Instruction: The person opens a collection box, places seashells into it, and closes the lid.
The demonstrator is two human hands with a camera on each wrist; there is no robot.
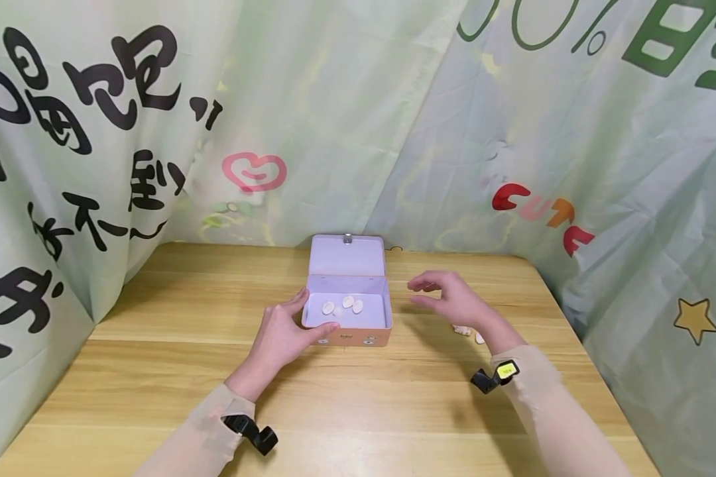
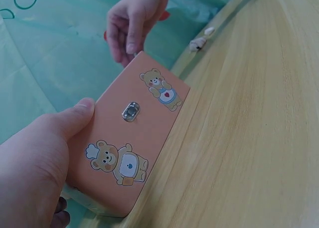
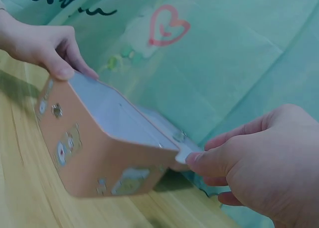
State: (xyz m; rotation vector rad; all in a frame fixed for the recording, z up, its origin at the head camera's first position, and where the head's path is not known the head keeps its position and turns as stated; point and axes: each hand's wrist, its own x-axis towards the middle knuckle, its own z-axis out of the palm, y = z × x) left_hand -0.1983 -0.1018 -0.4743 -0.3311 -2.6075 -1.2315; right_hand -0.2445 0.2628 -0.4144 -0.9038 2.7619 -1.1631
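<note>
An orange tin box [image 1: 358, 336] with bear pictures and a pale lilac inside stands on the table, its lid [image 1: 347, 257] raised at the back. Inside lie several small white oval shells [image 1: 348, 302]. My left hand [image 1: 283, 334] grips the box at its left front corner, thumb over the front rim and fingers along the left side. To the right of the box, my right hand [image 1: 453, 301] is held above the table. Its thumb and fingers pinch a small white piece [image 3: 185, 152], apparently a shell, mostly hidden by the fingertips.
On the table right of the box, partly behind my right forearm, lie a spiral shell [image 2: 198, 44] and a smaller white shell [image 1: 480, 338]. A printed curtain [image 1: 334, 132] hangs behind and beside the wooden table [image 1: 358, 411]. The front latch [image 2: 131, 112] sticks out slightly.
</note>
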